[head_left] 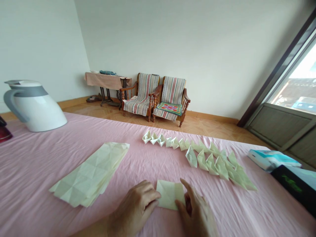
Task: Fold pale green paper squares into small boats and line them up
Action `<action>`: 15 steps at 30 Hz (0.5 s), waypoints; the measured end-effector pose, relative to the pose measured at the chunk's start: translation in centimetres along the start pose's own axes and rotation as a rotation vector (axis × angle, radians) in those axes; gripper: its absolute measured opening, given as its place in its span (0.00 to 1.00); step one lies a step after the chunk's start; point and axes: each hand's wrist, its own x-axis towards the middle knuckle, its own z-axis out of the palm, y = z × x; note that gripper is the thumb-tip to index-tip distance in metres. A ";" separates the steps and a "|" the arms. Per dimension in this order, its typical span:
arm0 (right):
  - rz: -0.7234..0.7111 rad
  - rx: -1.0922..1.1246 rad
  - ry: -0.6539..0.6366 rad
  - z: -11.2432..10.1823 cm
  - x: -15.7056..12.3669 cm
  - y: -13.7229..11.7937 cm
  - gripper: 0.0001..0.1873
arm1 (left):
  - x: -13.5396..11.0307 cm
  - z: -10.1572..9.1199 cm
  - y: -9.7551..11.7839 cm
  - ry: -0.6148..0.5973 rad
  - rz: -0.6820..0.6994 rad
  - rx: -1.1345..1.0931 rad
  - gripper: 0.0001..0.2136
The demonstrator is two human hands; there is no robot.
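A small pale folded paper lies on the pink tablecloth near the front edge. My left hand presses its left side with curled fingers. My right hand pinches its right edge between thumb and forefinger. To the left lies a stack of creased pale paper sheets. Behind the hands, rows of several finished folded paper boats run across the cloth to the right.
A white electric kettle stands at the far left. A tissue pack and a dark box lie at the right edge. Two striped wooden chairs and a small table stand by the far wall. A window is at right.
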 end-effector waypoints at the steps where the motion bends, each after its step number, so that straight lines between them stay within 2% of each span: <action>1: -0.006 -0.010 -0.015 0.0 0.0 0.1 0.21 | 0.0 0.0 0.0 -0.009 0.000 0.004 0.08; 9: -0.020 -0.127 -0.111 -0.1 -0.3 0.7 0.20 | -0.1 -0.1 0.1 -0.009 0.011 -0.004 0.09; 15: -0.058 -0.186 -0.079 -0.5 0.0 0.5 0.18 | 0.5 -0.5 0.3 0.012 0.119 0.057 0.08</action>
